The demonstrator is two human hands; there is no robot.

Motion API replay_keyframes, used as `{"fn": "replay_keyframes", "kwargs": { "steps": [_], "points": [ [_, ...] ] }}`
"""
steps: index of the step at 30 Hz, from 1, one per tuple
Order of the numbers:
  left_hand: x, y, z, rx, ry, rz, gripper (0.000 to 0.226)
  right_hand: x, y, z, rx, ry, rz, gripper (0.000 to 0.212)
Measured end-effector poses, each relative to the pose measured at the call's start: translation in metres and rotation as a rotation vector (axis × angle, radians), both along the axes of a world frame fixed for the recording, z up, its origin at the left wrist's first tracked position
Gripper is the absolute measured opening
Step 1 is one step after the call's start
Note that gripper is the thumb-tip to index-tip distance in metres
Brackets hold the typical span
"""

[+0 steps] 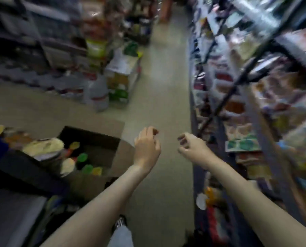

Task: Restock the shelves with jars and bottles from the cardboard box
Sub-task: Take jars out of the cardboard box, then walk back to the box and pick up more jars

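The view is blurred by motion. An open cardboard box [120, 152] sits at lower left, holding several jars and bottles with green, yellow and pale lids [82, 156]. My left hand [147, 147] hangs just right of the box's edge, over the aisle floor, fingers loosely curled and holding nothing. My right hand [191, 147] hovers beside it, close to the shelves [246, 122] on the right, fingers also loosely curled and empty. Packed goods fill those shelves.
A pale aisle floor [159, 86] runs ahead between the shelving. Stacked boxes and large bottles [116, 81] stand on the left of the aisle. A dark cart or counter edge [20, 175] lies at lower left. My shoe [120, 222] shows below.
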State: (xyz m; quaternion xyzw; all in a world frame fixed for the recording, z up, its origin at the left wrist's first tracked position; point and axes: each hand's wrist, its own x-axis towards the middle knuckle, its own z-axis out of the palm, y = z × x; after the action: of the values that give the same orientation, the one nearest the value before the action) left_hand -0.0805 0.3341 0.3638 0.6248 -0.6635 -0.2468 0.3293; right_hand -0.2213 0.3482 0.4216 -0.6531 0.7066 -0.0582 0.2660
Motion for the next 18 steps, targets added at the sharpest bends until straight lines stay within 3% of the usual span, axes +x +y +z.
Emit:
{"fn": "replay_keyframes", "kwargs": {
  "steps": [6, 10, 14, 18],
  "points": [
    [0.091, -0.069, -0.101, 0.267, -0.151, 0.186, 0.026, 0.09, -0.11, -0.115, 0.3, -0.038, 0.285, 0.034],
    [0.13, -0.103, -0.153, 0.375, -0.169, 0.294, 0.025, 0.137, -0.168, -0.184, 0.34, -0.092, 0.35, 0.027],
    [0.162, -0.126, -0.24, 0.501, -0.134, 0.435, 0.024, 0.182, -0.214, -0.29, 0.326, -0.139, 0.474, 0.03],
    [0.191, -0.136, -0.319, 0.619, -0.073, 0.629, 0.023, 0.231, -0.237, -0.392, 0.356, -0.047, 0.722, 0.038]
  ]
}}
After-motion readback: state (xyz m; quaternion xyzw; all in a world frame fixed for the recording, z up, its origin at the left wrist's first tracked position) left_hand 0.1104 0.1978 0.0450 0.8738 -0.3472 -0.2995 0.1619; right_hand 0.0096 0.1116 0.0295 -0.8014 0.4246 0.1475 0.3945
